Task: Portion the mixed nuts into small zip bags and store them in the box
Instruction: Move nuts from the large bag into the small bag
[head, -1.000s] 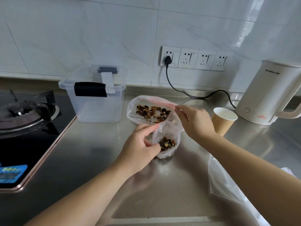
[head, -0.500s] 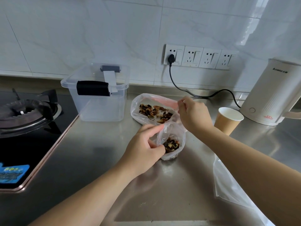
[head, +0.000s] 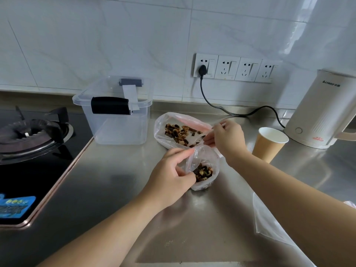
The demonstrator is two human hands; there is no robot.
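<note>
On a brushed stainless-steel kitchen counter [head: 119, 189], a clear plastic lidded storage box with a black handle [head: 115, 122] stands closed at the back, waiting for finished portions. Just right of it, a large clear plastic bag of mixed nuts [head: 179, 132] lies on its side, long axis running left to right, its pink-edged mouth toward the right hand [head: 227, 139], whose fingers pinch that edge, apparently to reach inside. The left hand [head: 171, 178] pinches the rim of a small clear zip bag [head: 204, 170], partly filled, keeping it upright with its mouth gaping upward.
</note>
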